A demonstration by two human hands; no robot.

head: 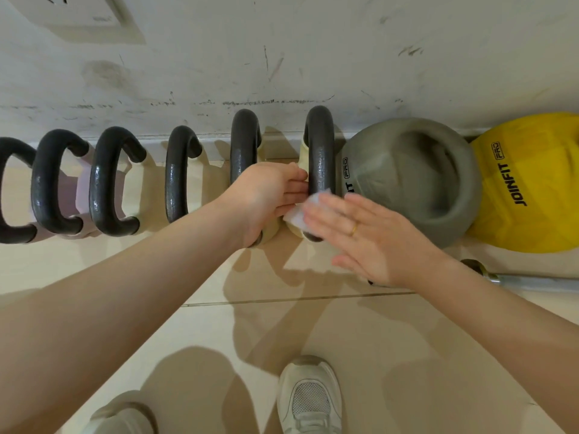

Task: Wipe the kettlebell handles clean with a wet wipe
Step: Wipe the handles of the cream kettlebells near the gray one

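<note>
Head view | right hand (369, 236) flat, pressing wet wipe (297, 211) on sixth handle (321, 158) | left hand (266, 195) grasping it | others' cleanliness undeterminable

The pale tiled floor (329, 333) carries everything here, with a grout line crossing the middle of the frame. Along its far edge, against the scuffed wall, a row of kettlebells (106, 183) stands from the left edge to the centre, dark handles up. Right of them sit a grey kettlebell (416, 180) and, touching it, a yellow one (529, 186). A metal bar (526, 281) lies at the right edge. My two shoes (308, 399) stand at the bottom.
</note>
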